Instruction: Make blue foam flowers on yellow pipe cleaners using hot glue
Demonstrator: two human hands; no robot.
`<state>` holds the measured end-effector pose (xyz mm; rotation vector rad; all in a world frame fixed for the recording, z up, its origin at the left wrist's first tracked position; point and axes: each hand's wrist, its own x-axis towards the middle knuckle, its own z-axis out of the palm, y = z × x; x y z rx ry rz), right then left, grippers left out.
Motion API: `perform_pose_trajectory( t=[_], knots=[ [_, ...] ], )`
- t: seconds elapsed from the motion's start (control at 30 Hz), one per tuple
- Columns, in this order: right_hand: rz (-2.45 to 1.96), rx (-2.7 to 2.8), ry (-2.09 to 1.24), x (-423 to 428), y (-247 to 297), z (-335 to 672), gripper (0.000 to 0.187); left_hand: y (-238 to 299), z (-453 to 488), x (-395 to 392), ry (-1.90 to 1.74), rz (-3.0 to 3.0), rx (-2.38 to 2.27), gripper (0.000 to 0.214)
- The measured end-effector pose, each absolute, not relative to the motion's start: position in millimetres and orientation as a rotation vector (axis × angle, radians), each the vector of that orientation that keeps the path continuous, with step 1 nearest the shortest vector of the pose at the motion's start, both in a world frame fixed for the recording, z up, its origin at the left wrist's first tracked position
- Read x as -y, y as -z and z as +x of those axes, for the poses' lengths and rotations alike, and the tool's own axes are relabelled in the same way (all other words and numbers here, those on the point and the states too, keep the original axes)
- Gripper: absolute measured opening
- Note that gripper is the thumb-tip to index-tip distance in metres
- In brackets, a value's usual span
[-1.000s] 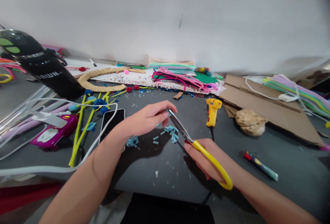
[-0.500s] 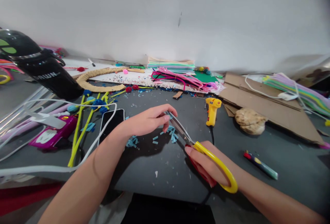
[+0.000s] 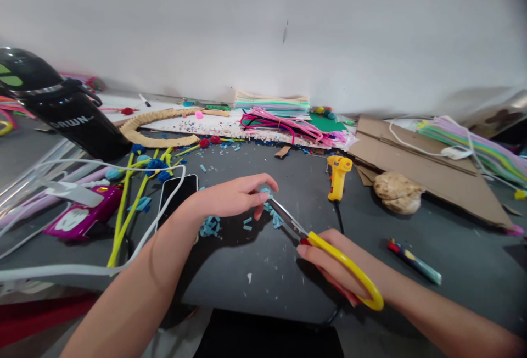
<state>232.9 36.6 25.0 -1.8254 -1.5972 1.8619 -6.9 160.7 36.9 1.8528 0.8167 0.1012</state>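
My right hand [image 3: 335,267] grips yellow-handled scissors [image 3: 329,251] low over the dark table [image 3: 255,275]; their blades point up-left, with the tips among the pieces by my left fingertips. My left hand [image 3: 233,197] reaches across from the left, its fingers bent and pinching a small light-blue piece [image 3: 265,190] right at the blade tips. Several short light-blue cut pieces [image 3: 211,226] lie scattered on the table beneath and left of that hand.
A phone [image 3: 178,196] with a white cable lies left of my left wrist, beside yellow stems with blue pompoms [image 3: 154,164]. A yellow glue gun [image 3: 338,175], a crumpled ball [image 3: 396,192], cardboard [image 3: 428,174] and a marker [image 3: 414,261] lie right. A black bottle [image 3: 68,112] stands far left.
The scissors have dropped lower toward the table and the right hand has slid back toward me. My left hand has lowered a little onto the blue pieces.
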Motion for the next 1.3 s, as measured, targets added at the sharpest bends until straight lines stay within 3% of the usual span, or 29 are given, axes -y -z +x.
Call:
perform_pose_trajectory(
  t=[0.17, 0.3, 0.4, 0.5, 0.63, 0.83, 1.03, 1.3],
  knots=[
    [-1.932, 1.662, -1.741, -46, -34, 246, 0.05, -53, -38, -171, -0.292, 1.888, -1.015, 0.039],
    [-1.908, 1.716, -1.506, -62, -29, 256, 0.054, -71, -67, -176, -0.894, 1.759, -1.234, 0.022],
    [-1.891, 1.854, -1.192, -77, -21, 257, 0.055, -82, -76, -172, -1.37, 1.575, -1.209, 0.012],
    [-1.903, 2.086, -0.769, -98, -19, 251, 0.052, -87, -77, -169, -1.616, 1.58, -1.197, 0.012],
    [-1.968, 2.328, -0.314, -132, -26, 232, 0.046, -81, -74, -172, -1.768, 1.611, -1.156, 0.011],
    [-2.002, 2.469, 0.002, -187, -32, 201, 0.042, -75, -73, -173, -1.903, 1.758, -1.355, 0.01],
    [-1.936, 2.607, 0.112, -228, -35, 189, 0.04, -75, -69, -165, -2.151, 1.808, -1.315, 0.011],
    [-1.938, 2.727, 0.179, -254, -28, 180, 0.045, -59, -77, -187, -2.202, 1.946, -1.037, 0.007]
  ],
)
